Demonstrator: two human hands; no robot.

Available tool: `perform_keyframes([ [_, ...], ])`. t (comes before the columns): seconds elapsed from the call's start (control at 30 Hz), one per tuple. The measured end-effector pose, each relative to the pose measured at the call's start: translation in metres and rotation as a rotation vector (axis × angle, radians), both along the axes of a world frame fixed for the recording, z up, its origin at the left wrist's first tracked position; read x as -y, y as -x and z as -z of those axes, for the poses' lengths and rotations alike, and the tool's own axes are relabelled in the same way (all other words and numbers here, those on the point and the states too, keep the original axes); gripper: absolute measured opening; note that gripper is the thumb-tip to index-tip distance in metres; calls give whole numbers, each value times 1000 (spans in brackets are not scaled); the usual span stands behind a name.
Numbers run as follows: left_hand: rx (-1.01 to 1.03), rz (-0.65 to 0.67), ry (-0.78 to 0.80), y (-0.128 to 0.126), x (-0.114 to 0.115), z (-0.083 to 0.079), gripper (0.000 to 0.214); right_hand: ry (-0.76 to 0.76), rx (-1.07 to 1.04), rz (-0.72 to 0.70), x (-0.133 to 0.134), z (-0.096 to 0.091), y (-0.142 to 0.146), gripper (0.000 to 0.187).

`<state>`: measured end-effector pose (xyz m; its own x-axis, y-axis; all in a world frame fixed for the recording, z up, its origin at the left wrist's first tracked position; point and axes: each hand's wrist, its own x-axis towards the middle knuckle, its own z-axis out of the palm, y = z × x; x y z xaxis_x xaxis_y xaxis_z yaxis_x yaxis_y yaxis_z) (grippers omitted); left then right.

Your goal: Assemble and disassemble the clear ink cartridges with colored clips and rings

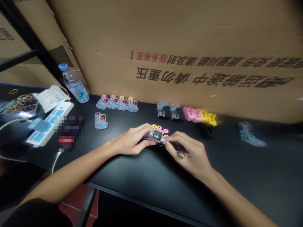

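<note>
My left hand (136, 138) is closed on a small clear plastic toy housing (151, 135) with a dark rectangular part (157, 135) on its upper side. My right hand (191, 151) pinches at the right end of the same housing. Tucked in the right hand's curled fingers is a screwdriver-like tool (181, 154) with a round brass-coloured end; its tip is hidden. Just behind the housing lie several pink rings (165, 130) and a yellow ring (154, 126), partly covered by the left hand.
Behind stand a row of clear housings (122, 104), two clear-and-black housings (170, 112), pink parts (191, 114) and yellow parts (208, 117). Another housing (101, 120) lies left, one (251, 134) right. A power strip (50, 123), water bottle (75, 85) and cardboard (177, 37) border the black table (132, 173).
</note>
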<state>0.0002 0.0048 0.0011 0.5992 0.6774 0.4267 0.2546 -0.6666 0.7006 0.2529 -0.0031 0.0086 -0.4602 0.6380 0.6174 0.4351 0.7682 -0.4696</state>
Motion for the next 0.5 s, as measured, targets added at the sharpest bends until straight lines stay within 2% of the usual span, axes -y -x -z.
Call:
perform_keyframes([
  [0.27, -22, -91, -150, 6, -3, -3, 22, -45, 27, 58, -2, -1, -1, 13],
  [0.33, -43, -181, -184, 12, -6, -6, 17, -43, 61, 81, -9, -5, -10, 12],
  [0.4, -97, -327, -210, 19, -12, -10, 21, -20, 143, 163, -20, -11, -28, 13],
  [0.5, -226, -518, -139, 31, -21, -15, 54, 98, 338, 405, -36, -19, -65, 16],
])
